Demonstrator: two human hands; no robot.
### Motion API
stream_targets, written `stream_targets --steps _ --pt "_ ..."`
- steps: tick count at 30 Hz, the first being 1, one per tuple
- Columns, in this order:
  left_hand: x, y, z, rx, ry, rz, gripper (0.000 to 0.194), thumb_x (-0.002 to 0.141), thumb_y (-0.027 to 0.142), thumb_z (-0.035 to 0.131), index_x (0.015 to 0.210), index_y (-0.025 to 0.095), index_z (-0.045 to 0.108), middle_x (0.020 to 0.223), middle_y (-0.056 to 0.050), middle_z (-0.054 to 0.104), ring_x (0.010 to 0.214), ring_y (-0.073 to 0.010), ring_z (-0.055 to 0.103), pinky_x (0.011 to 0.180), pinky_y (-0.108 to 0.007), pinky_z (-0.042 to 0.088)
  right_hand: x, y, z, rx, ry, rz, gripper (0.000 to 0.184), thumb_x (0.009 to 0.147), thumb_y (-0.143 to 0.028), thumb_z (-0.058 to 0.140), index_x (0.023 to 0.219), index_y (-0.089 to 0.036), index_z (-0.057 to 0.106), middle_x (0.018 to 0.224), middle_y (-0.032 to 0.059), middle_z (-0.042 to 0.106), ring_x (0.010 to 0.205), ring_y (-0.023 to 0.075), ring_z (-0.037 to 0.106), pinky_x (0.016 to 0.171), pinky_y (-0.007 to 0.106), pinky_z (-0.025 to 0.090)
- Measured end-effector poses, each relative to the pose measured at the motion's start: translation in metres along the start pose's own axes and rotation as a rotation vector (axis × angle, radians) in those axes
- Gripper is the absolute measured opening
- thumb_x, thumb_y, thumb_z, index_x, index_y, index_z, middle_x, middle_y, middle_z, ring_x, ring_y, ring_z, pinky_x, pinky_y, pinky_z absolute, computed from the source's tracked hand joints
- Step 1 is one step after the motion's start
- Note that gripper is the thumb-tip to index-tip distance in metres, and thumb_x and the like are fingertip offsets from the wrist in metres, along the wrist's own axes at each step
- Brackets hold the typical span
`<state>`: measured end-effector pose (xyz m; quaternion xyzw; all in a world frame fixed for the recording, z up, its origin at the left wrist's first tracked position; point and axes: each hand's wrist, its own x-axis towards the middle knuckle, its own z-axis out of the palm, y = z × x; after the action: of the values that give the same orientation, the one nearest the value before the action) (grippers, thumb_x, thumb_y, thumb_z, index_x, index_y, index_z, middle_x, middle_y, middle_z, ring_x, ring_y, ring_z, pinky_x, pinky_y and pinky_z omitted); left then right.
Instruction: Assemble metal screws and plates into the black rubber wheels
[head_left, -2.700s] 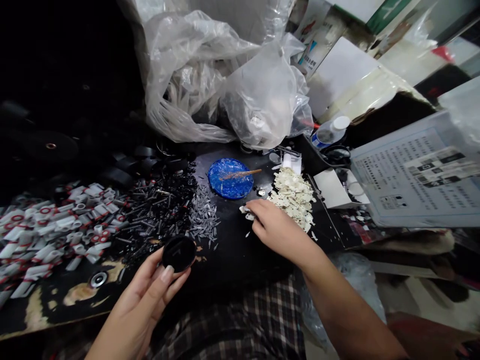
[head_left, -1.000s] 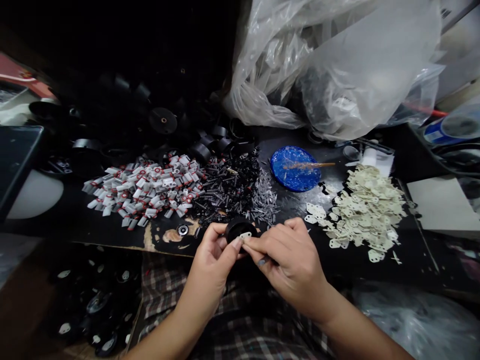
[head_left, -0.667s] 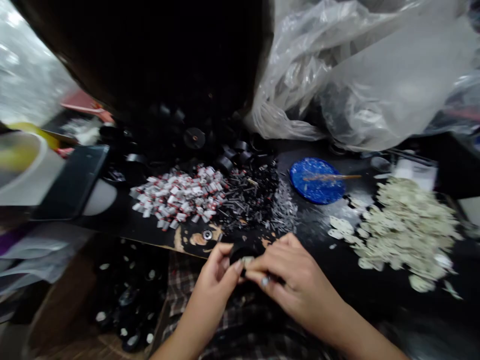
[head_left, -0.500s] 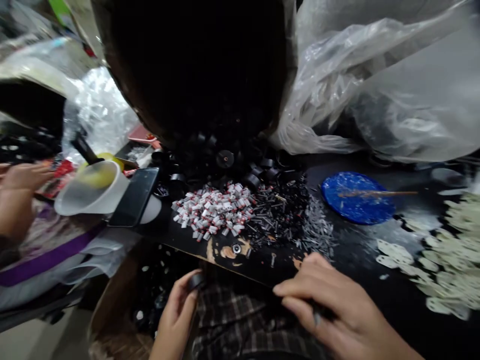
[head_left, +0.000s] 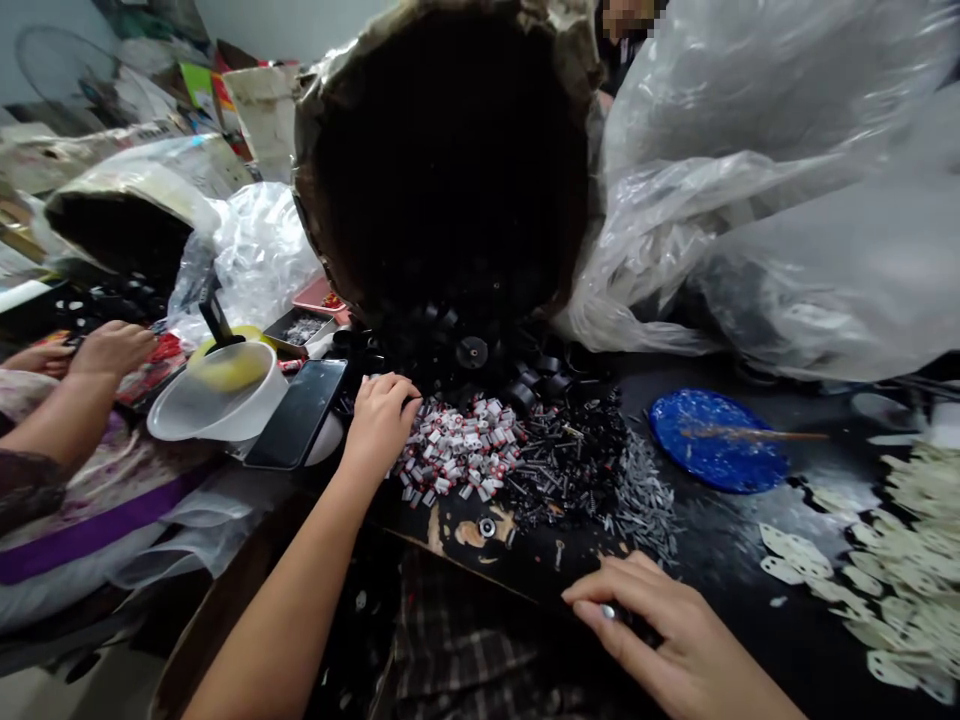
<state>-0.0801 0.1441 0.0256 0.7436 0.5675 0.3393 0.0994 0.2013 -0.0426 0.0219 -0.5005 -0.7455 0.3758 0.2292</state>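
Observation:
My left hand reaches over the left edge of a heap of small white parts with red ends, close to the black round caps. Its fingers are apart and bent downward, and no held thing shows; the fingertips are partly hidden. Near the front edge of the table, my right hand is closed around a dark tool with a shiny metal end, mostly covered by the fingers. Between the hands, a small metal ring-shaped piece sits on a worn patch, with a single screw to its right.
Black round caps spill from a large dark-mouthed container. Screws and grey pins lie beside the white parts. Rightward are a blue lid and pale flat plates. Leftward are a phone, white bowl and co-worker's hand.
My left hand has moved up and forward from the table's front edge to the heap. The black ring-shaped cap it held no longer shows. My right hand keeps its grip; the view has tilted up.

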Motion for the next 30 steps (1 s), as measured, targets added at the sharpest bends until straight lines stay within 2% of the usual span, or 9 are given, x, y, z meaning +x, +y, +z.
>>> stream_targets --steps 5,9,12,14,16,19,21,24,30 --pt "-0.052 0.037 -0.002 -0.112 0.067 0.008 0.008 0.086 0.025 0.054 0.085 0.021 0.061 0.108 -0.008 0.061 0.106 -0.0223 0.057 0.095 -0.04 0.044 0.019 -0.01 -0.001 0.21 0.063 0.191 0.024 0.09 -0.042 0.05 0.095 -0.026 0.066 0.082 0.0016 0.067 0.076 0.0176 0.061 0.071 0.03 0.046" --pt "-0.125 0.089 0.012 -0.339 -0.186 0.156 0.022 0.083 0.015 0.058 0.096 0.031 0.066 0.121 -0.003 0.06 0.112 -0.0193 0.057 0.097 -0.033 0.045 0.043 -0.019 -0.003 0.362 0.067 0.279 0.03 0.084 -0.046 0.057 0.101 -0.021 0.06 0.08 -0.0007 0.063 0.072 0.0145 0.057 0.064 0.025 0.044" --pt "-0.155 0.109 0.025 -0.649 -0.225 -0.225 0.039 0.084 0.021 0.058 0.12 0.036 0.057 0.139 -0.004 0.049 0.123 -0.0231 0.051 0.095 -0.034 0.048 0.05 -0.021 -0.001 0.274 0.097 0.282 0.018 0.087 -0.037 0.052 0.089 -0.02 0.058 0.077 -0.0018 0.061 0.07 0.0131 0.055 0.064 0.024 0.041" --pt "-0.157 0.111 0.031 -0.862 -0.301 -0.528 0.038 0.086 0.03 0.055 0.124 0.033 0.056 0.137 -0.006 0.051 0.123 -0.0254 0.051 0.09 -0.034 0.051 0.05 -0.022 0.0 0.204 0.084 0.291 0.014 0.087 -0.033 0.052 0.09 -0.021 0.058 0.076 -0.0023 0.062 0.068 0.013 0.054 0.062 0.024 0.039" --pt "-0.151 0.106 0.033 -1.001 -0.378 -0.705 0.034 0.086 0.037 0.056 0.118 0.027 0.061 0.127 -0.008 0.06 0.114 -0.0266 0.057 0.083 -0.033 0.055 0.053 -0.022 0.0 0.171 0.032 0.259 0.015 0.087 -0.035 0.055 0.093 -0.022 0.061 0.078 -0.0024 0.065 0.07 0.0134 0.057 0.063 0.025 0.039" --pt "-0.142 0.099 0.03 -1.145 -0.297 -0.861 0.031 0.082 0.04 0.061 0.108 0.022 0.063 0.111 -0.008 0.067 0.097 -0.0243 0.066 0.075 -0.031 0.056 0.068 -0.021 -0.003 -0.008 0.071 0.143 0.016 0.089 -0.036 0.055 0.094 -0.024 0.064 0.086 -0.0018 0.068 0.079 0.0147 0.061 0.072 0.027 0.038" --pt "-0.139 0.096 0.027 -1.254 -0.207 -0.959 0.031 0.082 0.04 0.062 0.106 0.022 0.058 0.101 -0.007 0.069 0.088 -0.0225 0.069 0.074 -0.031 0.056 0.083 -0.018 -0.004 -0.313 0.151 0.081 0.013 0.091 -0.029 0.053 0.096 -0.022 0.064 0.092 0.0011 0.068 0.087 0.0181 0.061 0.078 0.032 0.034" --pt "-0.138 0.097 0.025 -1.368 -0.125 -1.027 0.031 0.081 0.036 0.064 0.107 0.023 0.053 0.094 -0.005 0.071 0.084 -0.0209 0.07 0.073 -0.03 0.055 0.103 -0.013 -0.004 -0.683 0.149 0.03 0.012 0.088 -0.02 0.054 0.097 -0.019 0.062 0.093 0.0057 0.067 0.087 0.0225 0.061 0.077 0.036 0.03" --pt "-0.135 0.099 0.028 -1.514 -0.013 -1.003 0.027 0.081 0.025 0.066 0.107 0.022 0.059 0.111 -0.004 0.066 0.104 -0.0205 0.064 0.095 -0.034 0.05 0.108 -0.009 -0.005 -0.72 0.136 -0.002 0.009 0.089 -0.02 0.052 0.092 -0.016 0.059 0.091 0.0057 0.066 0.085 0.0217 0.06 0.077 0.036 0.029"
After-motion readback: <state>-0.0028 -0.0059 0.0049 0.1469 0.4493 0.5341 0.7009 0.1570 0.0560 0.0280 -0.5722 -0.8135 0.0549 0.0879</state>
